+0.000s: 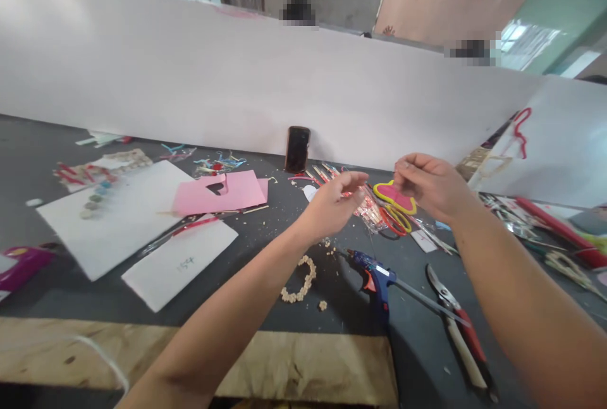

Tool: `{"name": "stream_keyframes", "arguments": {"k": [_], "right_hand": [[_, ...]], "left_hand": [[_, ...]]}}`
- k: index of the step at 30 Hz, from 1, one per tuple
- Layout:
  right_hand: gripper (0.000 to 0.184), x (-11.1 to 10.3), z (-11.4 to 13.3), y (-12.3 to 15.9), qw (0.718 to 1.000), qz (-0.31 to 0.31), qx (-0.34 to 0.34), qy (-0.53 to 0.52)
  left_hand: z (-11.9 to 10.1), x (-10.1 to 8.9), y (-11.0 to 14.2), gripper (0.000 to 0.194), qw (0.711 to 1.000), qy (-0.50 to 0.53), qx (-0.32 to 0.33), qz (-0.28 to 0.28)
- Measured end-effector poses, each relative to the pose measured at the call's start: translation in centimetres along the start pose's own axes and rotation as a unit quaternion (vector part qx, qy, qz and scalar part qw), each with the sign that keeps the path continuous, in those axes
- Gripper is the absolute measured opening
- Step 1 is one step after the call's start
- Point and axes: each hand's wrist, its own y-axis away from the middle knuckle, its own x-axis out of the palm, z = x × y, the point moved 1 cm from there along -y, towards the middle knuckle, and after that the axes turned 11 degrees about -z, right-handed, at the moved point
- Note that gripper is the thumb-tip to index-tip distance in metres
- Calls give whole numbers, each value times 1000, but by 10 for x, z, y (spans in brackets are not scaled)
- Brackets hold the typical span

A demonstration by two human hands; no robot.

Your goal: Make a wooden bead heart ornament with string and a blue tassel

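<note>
While both hands hang right of centre, pink shape, yellow-edged, lies between them, long axis running upper left to lower right; right hand nearer, fingertips pinched together, contents cannot be told. Left hand: fingers loosely bent, beside sticks. Lower centre: beaded ring, glue gun. Lower right: secateurs.

Smooth plastic is seen on the glue gun, metal on the pruning shears, grained wood on the plank.
</note>
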Motion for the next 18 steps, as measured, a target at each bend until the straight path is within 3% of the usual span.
{"name": "stream_keyframes", "arguments": {"k": [3, 7, 12, 18], "right_hand": [[18, 13, -4, 18, 1000, 13, 9, -7], [19, 15, -13, 34, 998, -30, 3, -48], [22, -4, -14, 34, 980, -131, -22, -151], [32, -27, -5, 29, 954, -204, -24, -220]], "left_hand": [[12, 27, -7, 26, 993, 71, -36, 92], [29, 50, -7, 14, 981, 95, -101, 140], [31, 43, -9, 19, 976, 92, -96, 173], [31, 33, -17, 24, 971, 82, -78, 212]]}}
